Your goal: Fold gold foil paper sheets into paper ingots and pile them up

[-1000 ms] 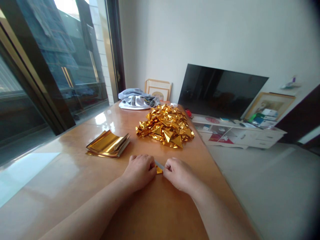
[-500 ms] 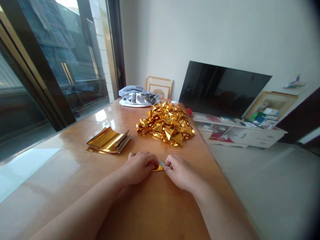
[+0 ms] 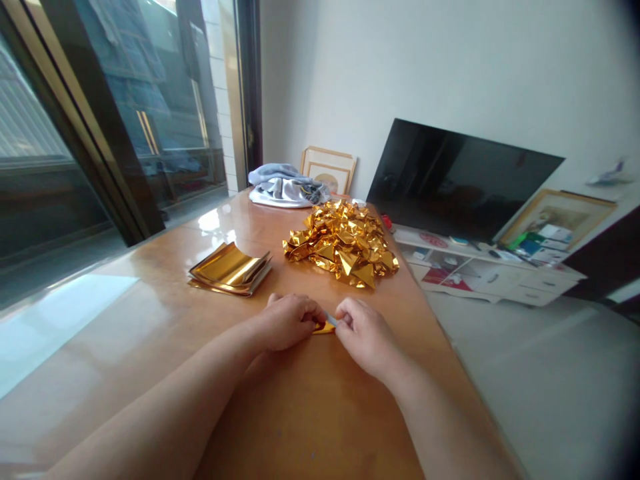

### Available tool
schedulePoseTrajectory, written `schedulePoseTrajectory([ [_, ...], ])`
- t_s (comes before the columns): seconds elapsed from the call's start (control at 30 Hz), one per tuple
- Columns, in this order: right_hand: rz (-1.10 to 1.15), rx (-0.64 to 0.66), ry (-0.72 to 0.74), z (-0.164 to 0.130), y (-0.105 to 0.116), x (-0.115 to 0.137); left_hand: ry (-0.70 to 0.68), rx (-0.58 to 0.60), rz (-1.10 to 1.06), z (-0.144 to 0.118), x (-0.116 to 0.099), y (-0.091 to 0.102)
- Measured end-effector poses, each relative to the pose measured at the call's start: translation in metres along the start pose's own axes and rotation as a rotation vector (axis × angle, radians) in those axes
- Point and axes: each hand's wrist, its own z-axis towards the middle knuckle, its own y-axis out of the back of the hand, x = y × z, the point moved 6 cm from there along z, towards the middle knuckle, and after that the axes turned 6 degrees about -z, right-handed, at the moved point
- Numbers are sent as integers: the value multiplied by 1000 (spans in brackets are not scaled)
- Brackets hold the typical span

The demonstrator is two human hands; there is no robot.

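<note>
My left hand (image 3: 287, 321) and my right hand (image 3: 364, 333) rest side by side on the wooden table (image 3: 310, 413), fingertips pinching a small piece of gold foil paper (image 3: 326, 326) between them. Most of that piece is hidden under my fingers. Beyond my hands lies a heap of folded gold foil pieces (image 3: 343, 241). To the left of it sits a stack of flat gold foil sheets (image 3: 231, 269), curled up at one edge.
A grey and white bundle of cloth (image 3: 286, 186) lies at the table's far end, with picture frames (image 3: 329, 169) behind it. A dark TV screen (image 3: 460, 181) stands on a low white cabinet (image 3: 493, 272) to the right. A large window (image 3: 100, 120) runs along the left.
The view has shifted slightly, so everything sits a little further right in the frame. My hands stay together on the small gold piece, fingers working it; more of the gold shows flat on the table.
</note>
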Motion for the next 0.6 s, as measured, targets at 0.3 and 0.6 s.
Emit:
schedulePoseTrajectory([
  [0.3, -85, 88, -38, 2, -12, 7, -40, 165, -156, 1, 5, 3],
  [0.6, -213, 122, -146, 0, -6, 20, -13, 159, -210, 2, 5, 7],
])
